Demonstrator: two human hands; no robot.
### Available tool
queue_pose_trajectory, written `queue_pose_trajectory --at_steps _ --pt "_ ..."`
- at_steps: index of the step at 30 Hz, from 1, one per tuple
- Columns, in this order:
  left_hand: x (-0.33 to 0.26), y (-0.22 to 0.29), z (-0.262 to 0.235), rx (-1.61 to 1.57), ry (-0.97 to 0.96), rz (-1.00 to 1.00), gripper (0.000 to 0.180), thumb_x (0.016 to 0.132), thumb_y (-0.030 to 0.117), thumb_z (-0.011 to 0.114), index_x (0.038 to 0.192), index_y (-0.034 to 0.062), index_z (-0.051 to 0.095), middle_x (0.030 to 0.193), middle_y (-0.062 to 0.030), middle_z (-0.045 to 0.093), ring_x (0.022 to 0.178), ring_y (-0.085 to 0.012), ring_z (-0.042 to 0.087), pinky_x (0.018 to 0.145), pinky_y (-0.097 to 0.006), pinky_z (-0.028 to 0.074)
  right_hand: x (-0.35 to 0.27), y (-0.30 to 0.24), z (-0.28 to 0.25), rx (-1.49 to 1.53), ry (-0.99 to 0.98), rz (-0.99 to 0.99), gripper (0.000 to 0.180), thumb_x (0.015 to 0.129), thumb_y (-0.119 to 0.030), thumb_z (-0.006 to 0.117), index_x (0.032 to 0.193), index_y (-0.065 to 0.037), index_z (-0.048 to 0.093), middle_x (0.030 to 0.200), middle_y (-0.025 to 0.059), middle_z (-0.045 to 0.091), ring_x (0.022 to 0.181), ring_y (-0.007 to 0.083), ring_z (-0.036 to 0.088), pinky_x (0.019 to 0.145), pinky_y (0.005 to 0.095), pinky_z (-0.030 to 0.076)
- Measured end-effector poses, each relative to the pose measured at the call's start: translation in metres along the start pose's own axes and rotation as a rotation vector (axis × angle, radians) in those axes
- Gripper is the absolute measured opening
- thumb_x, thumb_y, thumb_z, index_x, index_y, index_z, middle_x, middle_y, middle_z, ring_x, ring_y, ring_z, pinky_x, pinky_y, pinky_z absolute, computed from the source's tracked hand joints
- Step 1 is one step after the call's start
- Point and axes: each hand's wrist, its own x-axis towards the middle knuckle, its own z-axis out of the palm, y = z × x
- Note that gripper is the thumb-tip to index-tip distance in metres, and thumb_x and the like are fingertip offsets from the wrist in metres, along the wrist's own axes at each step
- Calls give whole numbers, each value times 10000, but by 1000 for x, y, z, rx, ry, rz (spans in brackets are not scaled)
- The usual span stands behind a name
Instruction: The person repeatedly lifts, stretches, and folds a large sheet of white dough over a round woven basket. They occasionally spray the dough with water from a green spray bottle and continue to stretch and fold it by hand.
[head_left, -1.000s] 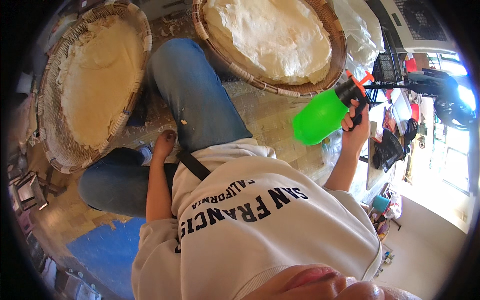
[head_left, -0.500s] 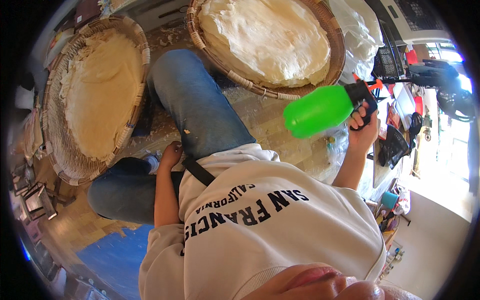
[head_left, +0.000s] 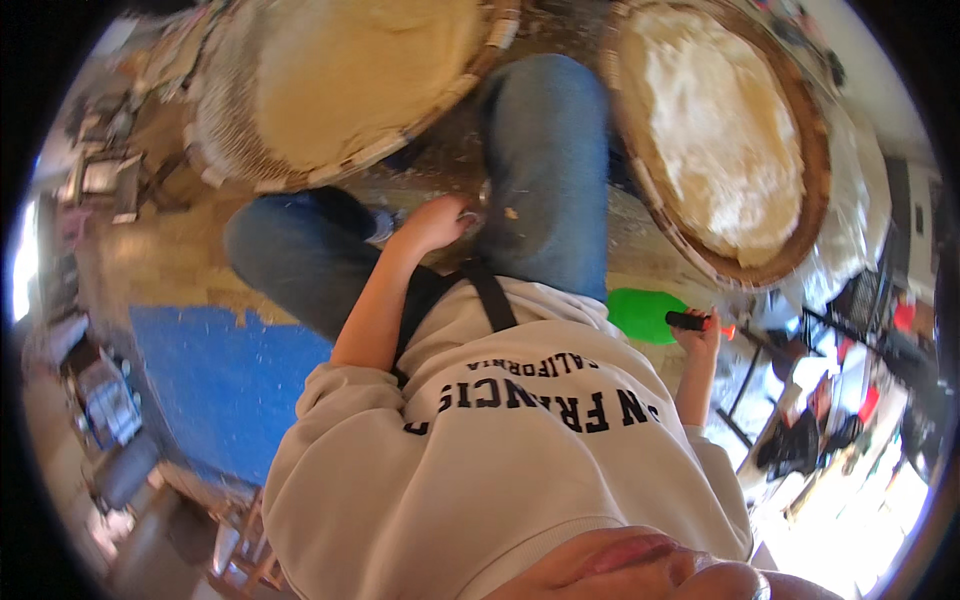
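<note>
My right hand (head_left: 701, 337) is closed round the black handle of a spray bottle (head_left: 645, 314) with a bright green body and an orange nozzle end. The bottle lies tilted on its side, low by my right hip. Between my legs, my left hand (head_left: 445, 222) has its fingers curled in beside the jeans; a blur hides what they hold, if anything. Ahead on the left, a round woven basket (head_left: 215, 120) bears a stack of thin, cream-coloured sheets (head_left: 370, 80). On the right, a second woven basket (head_left: 640, 170) carries a paler, glossy stack of sheets (head_left: 715, 130).
My bent legs (head_left: 545, 170) lie between the baskets. A blue panel (head_left: 220, 380) covers part of the wooden floor at left. Clear plastic sheeting (head_left: 860, 200) hangs by the right basket. Black bags (head_left: 790, 445) and other clutter stand at right, small wooden stools (head_left: 125, 185) at far left.
The spray bottle in my right hand has come down from above the right basket's edge to beside my hip. The view has turned, and my left hand has lifted slightly off my thigh.
</note>
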Motion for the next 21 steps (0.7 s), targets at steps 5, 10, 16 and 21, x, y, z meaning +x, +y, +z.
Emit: queue_pose_trajectory --at_steps 5,10,16,21 --pt "7 10 -81 -317 593 183 170 948 183 603 1037 53 666 824 -69 682 672 -143 629 622 -281 486 121 73 -24 -120 -21 163 182 930 -192 558 1076 -112 631 1035 67 663 973 242 621 870 453 492" --pt "70 -52 -140 -154 661 -78 258 979 265 530 1045 52 661 946 -121 694 808 -246 657 707 -360 504 173 101 -41 -360 -393 -38 213 930 -174 615 1115 -72 586 1061 81 645 997 242 622 927 385 509" --pt "188 -73 -145 56 491 -376 483 943 431 523 1089 -17 628 1065 -232 666 1008 -367 643 847 -449 503 152 102 -35 -700 -1 -170 275 852 -200 748 1016 -71 569 859 37 574 787 170 590 717 313 533" --pt "231 -60 -149 29 541 -554 567 918 440 499 1202 -49 531 1171 -254 610 1063 -387 621 908 -449 504 102 109 -15 -725 46 -180 305 827 -319 771 857 -73 594 701 -2 510 586 100 465 499 277 364"
